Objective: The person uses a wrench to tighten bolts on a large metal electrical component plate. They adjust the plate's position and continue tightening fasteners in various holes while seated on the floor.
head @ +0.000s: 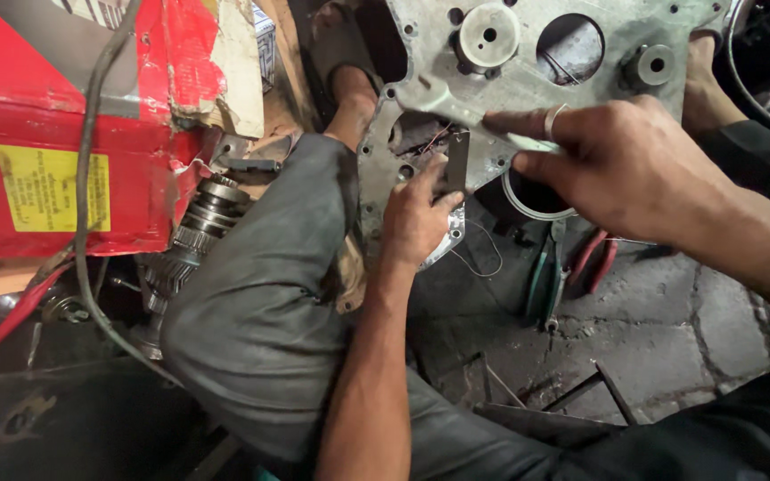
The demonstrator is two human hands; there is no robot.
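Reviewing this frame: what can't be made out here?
- Head view: the wrench handle end, hidden inside the right hand.
- The metal plate top, cut off by the frame edge.
- The flat strip lower end, covered by the left hand.
- The pliers jaws, in shadow.

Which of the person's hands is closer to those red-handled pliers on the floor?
Right. The right hand hovers just above the red-handled pliers; the left hand is farther left, against the metal plate.

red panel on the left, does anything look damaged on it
Yes. The red panel is torn at its right edge, with the covering peeled back to bare lining. Its yellow label looks scuffed and faded.
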